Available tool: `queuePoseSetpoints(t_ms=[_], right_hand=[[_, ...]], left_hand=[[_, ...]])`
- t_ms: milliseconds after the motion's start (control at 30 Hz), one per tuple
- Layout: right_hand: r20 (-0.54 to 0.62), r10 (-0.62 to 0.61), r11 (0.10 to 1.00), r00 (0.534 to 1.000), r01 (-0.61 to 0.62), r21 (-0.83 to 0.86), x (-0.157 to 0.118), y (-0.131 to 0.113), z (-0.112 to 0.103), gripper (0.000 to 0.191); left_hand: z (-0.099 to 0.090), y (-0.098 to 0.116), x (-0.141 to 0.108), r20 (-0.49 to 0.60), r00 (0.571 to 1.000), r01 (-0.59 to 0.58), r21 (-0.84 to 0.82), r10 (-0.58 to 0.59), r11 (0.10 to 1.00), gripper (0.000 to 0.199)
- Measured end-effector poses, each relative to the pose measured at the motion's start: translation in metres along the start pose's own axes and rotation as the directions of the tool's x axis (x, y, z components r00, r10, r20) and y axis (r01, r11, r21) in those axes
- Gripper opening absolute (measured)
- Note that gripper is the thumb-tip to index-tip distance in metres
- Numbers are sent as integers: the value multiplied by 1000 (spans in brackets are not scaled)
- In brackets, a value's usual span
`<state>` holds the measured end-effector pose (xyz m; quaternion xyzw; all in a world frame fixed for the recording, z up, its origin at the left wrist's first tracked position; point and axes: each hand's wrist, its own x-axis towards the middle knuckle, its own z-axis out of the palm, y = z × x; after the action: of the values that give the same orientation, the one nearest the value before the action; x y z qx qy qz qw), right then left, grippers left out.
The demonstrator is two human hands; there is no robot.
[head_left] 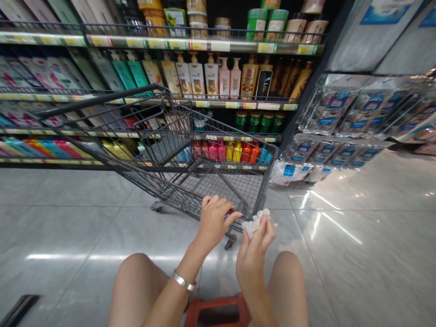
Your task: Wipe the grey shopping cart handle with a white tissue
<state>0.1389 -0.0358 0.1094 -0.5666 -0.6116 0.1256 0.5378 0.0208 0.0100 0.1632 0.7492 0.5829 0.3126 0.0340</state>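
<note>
A grey wire shopping cart [168, 150] stands in front of me, its handle to the left. My left hand [214, 218], with a silver band on the wrist, is closed over the cart's near top rail close to the front corner. Just right of it, my right hand [257, 247] pinches a crumpled white wipe [254, 225] between thumb and fingers. The wipe is next to the cart's front corner; whether it touches the rail I cannot tell.
Shelves with pump bottles [195, 77] and tubs stand behind the cart. Packaged scrubbers [337, 111] hang at the right. A cart wheel [230, 241] rests on the tiled floor below my hands. A red plastic frame [214, 309] is between my knees. A dark bar [20, 311] lies at the lower left.
</note>
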Motion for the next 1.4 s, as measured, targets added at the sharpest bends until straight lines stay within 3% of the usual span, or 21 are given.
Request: queuePoseSetpoints(t_ms=[100,200,300,433,533,700,800,900,1033,1100,1200,1300,1400], right_hand=[[7,17,1000,1000,-17,4,0,18,-1,46],[87,28,999,996,-32,39,1,36,2,28],[122,78,990,989,-91,110,0,43,5,18],[29,257,944,966,-257,207,0,33,0,15],[-115,306,920,945,-262,292,7,18,-7,20],[-177,144,966,974,-99,239,25,5,-15,20],[-168,26,984,985,5,179,26,14,-14,10],[-182,6,972,983,38,234,20,32,-5,7],[-16,135,917,991,-119,380,8,50,11,8],[72,236,867,969,-244,435,4,53,15,10],[117,360,807,925,-372,459,1,54,12,11],[59,483,757,873,-451,473,6,54,0,18],[-96,540,740,836,-418,528,20,49,-10,33]], left_hand=[[1,1,1,2,1000,-1,6,0,1000,34],[3,2,3,-8,1000,-6,19,6,1000,33],[4,3,4,-11,1000,-10,25,10,1000,33],[5,4,4,-9,1000,-19,25,19,1000,33],[4,5,3,-4,1000,-22,27,22,999,32],[4,6,2,-9,1000,-22,40,23,999,33],[4,5,2,-7,1000,-17,39,18,999,32],[4,3,1,-5,1000,-17,39,18,999,30],[1,1,0,13,1000,-23,63,22,998,29],[-2,1,-1,25,999,-31,67,29,997,29],[-8,1,-5,40,999,-39,70,37,997,31],[-17,0,-11,22,999,-48,93,46,995,34],[-24,-1,-17,-13,999,-38,123,40,992,33]])
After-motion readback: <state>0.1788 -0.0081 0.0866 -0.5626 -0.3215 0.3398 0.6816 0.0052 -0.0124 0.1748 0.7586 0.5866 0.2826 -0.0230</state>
